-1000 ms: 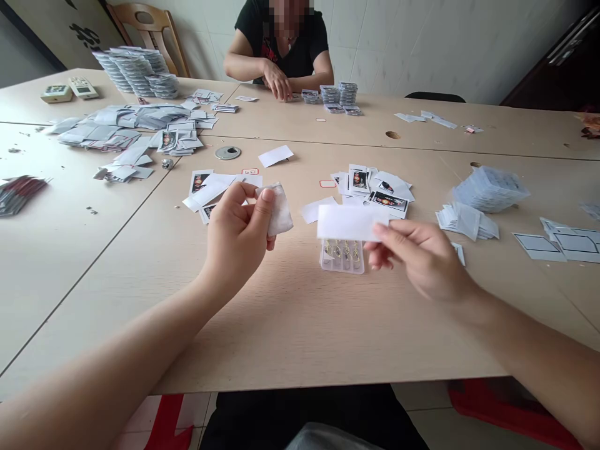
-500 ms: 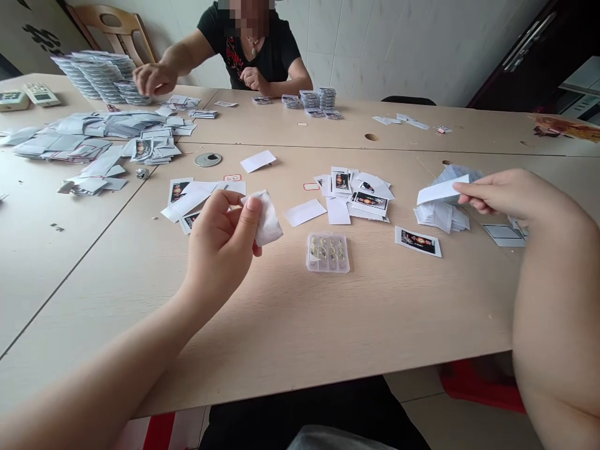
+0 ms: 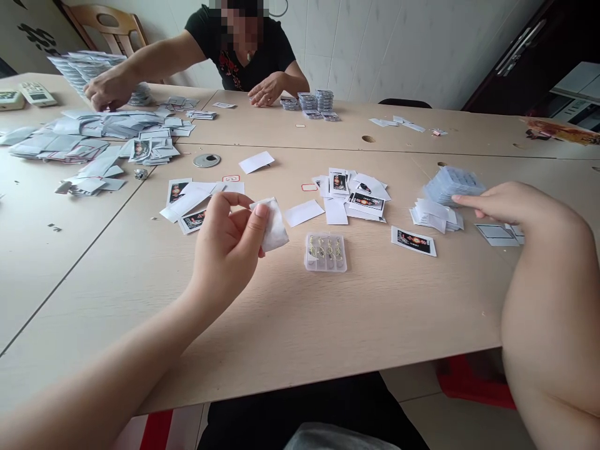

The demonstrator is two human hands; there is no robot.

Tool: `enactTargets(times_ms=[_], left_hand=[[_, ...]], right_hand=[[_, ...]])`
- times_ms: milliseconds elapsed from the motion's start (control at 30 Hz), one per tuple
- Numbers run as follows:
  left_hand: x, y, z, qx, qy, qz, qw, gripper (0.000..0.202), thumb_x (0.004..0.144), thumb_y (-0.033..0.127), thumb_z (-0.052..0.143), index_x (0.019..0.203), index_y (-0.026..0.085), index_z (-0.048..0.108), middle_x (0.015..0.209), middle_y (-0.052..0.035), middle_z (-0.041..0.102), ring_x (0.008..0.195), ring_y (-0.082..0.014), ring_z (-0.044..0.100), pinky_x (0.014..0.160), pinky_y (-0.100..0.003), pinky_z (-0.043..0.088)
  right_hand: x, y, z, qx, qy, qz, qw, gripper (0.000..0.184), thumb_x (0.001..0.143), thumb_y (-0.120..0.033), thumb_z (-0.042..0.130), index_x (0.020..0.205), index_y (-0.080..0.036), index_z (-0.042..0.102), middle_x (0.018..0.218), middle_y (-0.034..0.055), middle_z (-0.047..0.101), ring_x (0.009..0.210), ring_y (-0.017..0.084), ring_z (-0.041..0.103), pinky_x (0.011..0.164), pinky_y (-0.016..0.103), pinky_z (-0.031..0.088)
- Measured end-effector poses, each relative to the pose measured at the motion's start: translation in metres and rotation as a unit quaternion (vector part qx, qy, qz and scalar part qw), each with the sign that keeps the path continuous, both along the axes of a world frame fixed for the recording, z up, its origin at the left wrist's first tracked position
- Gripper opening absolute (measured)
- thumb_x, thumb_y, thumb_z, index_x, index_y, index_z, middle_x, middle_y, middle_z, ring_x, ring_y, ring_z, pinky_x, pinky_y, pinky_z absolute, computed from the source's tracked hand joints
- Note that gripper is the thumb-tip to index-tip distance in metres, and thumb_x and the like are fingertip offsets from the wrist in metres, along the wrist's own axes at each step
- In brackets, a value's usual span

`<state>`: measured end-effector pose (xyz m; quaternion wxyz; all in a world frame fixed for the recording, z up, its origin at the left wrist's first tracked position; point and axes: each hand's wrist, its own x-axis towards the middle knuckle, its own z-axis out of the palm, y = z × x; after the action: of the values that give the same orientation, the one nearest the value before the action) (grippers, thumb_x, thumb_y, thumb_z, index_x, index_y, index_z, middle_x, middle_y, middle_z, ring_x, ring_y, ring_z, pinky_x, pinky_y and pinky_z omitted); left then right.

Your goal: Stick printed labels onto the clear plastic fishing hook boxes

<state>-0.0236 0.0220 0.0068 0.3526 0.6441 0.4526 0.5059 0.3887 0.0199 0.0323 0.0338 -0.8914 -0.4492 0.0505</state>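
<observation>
My left hand [image 3: 229,240] pinches a small, soft-looking white packet [image 3: 274,226] between thumb and fingers, raised over the table. My right hand [image 3: 510,203] reaches to the right with its index finger stretched out and no object visible in it. Its fingertip is at the edge of a stack of clear plastic boxes [image 3: 452,185]; whether it touches them I cannot tell. A pile of white paper slips [image 3: 435,217] lies just in front of that stack. In front of me sits a clear compartment box [image 3: 325,252] holding several gold-coloured hooks with rings.
Printed cards [image 3: 368,201] and white slips lie mid-table, with a single card [image 3: 413,241] nearer me. Across the table a person [image 3: 244,56] reaches toward stacked packets [image 3: 77,69]. A heap of white packets [image 3: 107,125] spreads at left.
My right hand has let go of the white folded paper, which now lies by the slips. My left hand shifts slightly right with the packet. The other person's arm reaches farther left.
</observation>
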Motion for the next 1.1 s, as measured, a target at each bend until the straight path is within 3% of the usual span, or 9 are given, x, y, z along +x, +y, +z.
enactTargets(times_ms=[33,100,133,233,333,433,767,867,1100], left_hand=[[0.000,0.000,-0.002,0.007,-0.003,-0.008,1.000,0.022,0.085,0.038,0.058,0.086,0.024,0.041,0.060,0.0034,0.059,0.045,-0.0102,0.049,0.039,-0.023,0.038],[0.000,0.000,-0.006,0.030,0.014,-0.016,0.999,0.022,0.086,0.038,0.057,0.089,0.024,0.040,0.065,0.0021,0.059,0.049,-0.0106,0.052,0.041,-0.023,0.038],[-0.001,0.000,-0.009,0.047,0.036,-0.014,0.998,0.021,0.086,0.037,0.056,0.091,0.024,0.041,0.066,0.0019,0.058,0.051,-0.0108,0.053,0.043,-0.023,0.038],[0.000,-0.003,-0.016,0.125,0.127,0.002,0.984,0.021,0.085,0.031,0.057,0.096,0.023,0.041,0.065,0.0040,0.054,0.051,-0.0098,0.051,0.046,-0.023,0.038],[0.003,-0.010,-0.018,0.180,0.205,-0.007,0.962,0.024,0.085,0.026,0.057,0.101,0.021,0.040,0.066,0.0051,0.054,0.052,-0.0085,0.050,0.049,-0.022,0.040],[0.007,-0.018,-0.017,0.187,0.236,-0.033,0.953,0.026,0.085,0.027,0.058,0.103,0.020,0.039,0.067,0.0045,0.057,0.053,-0.0080,0.051,0.050,-0.021,0.042],[0.002,-0.025,-0.012,0.143,0.169,-0.231,0.947,0.043,0.080,0.026,0.067,0.111,0.022,0.037,0.080,0.0000,0.067,0.067,-0.0113,0.062,0.061,-0.024,0.050],[-0.002,-0.025,-0.010,0.155,0.172,-0.274,0.934,0.050,0.078,0.028,0.069,0.116,0.023,0.038,0.087,-0.0021,0.066,0.072,-0.0134,0.064,0.064,-0.025,0.053],[-0.005,-0.024,-0.001,0.196,0.232,-0.343,0.889,0.046,0.081,0.027,0.064,0.120,0.022,0.040,0.102,-0.0073,0.062,0.094,-0.0191,0.061,0.079,-0.032,0.054]], right_hand=[[-0.016,-0.002,0.003,0.029,0.025,-0.011,0.999,0.045,0.073,-0.059,0.060,0.060,-0.016,0.061,0.050,0.0009,0.046,0.042,0.011,0.037,0.046,0.028,0.032],[-0.058,-0.008,0.006,0.099,0.155,0.108,0.977,0.042,0.078,-0.057,0.057,0.069,-0.017,0.064,0.052,-0.0018,0.042,0.044,0.009,0.035,0.046,0.025,0.028],[-0.081,-0.013,0.006,0.111,0.262,0.206,0.936,0.040,0.080,-0.055,0.056,0.074,-0.017,0.065,0.050,-0.0044,0.037,0.043,0.007,0.030,0.045,0.023,0.024],[-0.150,-0.031,-0.004,-0.016,0.543,0.447,0.711,0.026,0.085,-0.042,0.058,0.085,-0.017,0.064,0.047,-0.0089,0.030,0.041,0.005,0.023,0.042,0.021,0.019],[-0.194,-0.045,-0.022,-0.162,0.616,0.485,0.600,0.032,0.083,-0.034,0.064,0.111,-0.018,0.060,0.048,-0.0114,0.027,0.041,0.004,0.022,0.042,0.019,0.020],[-0.208,-0.049,-0.036,-0.198,0.666,0.469,0.545,0.041,0.085,-0.031,0.062,0.123,-0.019,0.053,0.047,-0.0127,0.027,0.039,0.004,0.022,0.040,0.017,0.023],[-0.204,-0.049,-0.035,-0.209,0.644,0.459,0.576,0.055,0.091,-0.028,0.053,0.141,-0.021,0.030,0.044,-0.0133,0.030,0.036,0.005,0.031,0.036,0.016,0.025],[-0.203,-0.051,-0.038,-0.189,0.631,0.478,0.581,0.048,0.090,-0.031,0.054,0.134,-0.020,0.038,0.051,-0.0113,0.025,0.041,0.005,0.027,0.040,0.018,0.024],[-0.200,-0.051,-0.038,-0.119,0.508,0.578,0.628,0.033,0.089,-0.025,0.052,0.122,-0.021,0.050,0.076,-0.0017,0.041,0.060,0.009,0.035,0.054,0.022,0.032]])
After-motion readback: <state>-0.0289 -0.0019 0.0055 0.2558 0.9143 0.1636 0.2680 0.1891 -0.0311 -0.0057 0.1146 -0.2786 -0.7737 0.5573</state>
